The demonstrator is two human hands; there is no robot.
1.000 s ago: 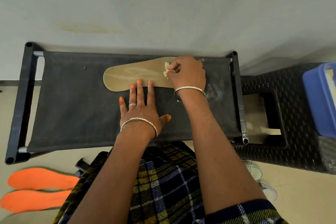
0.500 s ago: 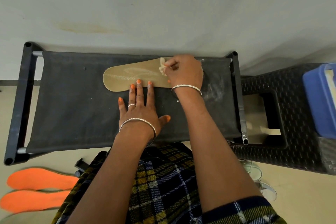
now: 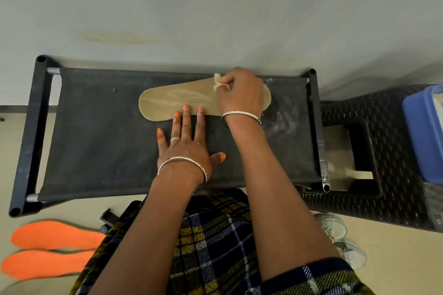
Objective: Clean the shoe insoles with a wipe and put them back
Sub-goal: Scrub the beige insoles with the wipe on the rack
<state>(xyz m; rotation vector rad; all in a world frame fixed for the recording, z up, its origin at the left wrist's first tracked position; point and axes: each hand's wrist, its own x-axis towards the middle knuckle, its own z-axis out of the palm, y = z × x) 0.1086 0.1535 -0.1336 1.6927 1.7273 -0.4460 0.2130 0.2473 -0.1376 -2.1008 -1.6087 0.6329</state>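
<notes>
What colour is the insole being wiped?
Tan insole, clearest in the head view.

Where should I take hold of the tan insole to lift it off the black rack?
I'd pinch the tan insole at its bare rounded end, coming from the left. It lies flat; the right hand covers the other end and the left hand pins its near edge.

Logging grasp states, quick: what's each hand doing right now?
Left hand: open, fingertips pressing the tan insole.
Right hand: closed, pinching the wipe.

Single head view, steeply downward (close, wide-angle)
</notes>
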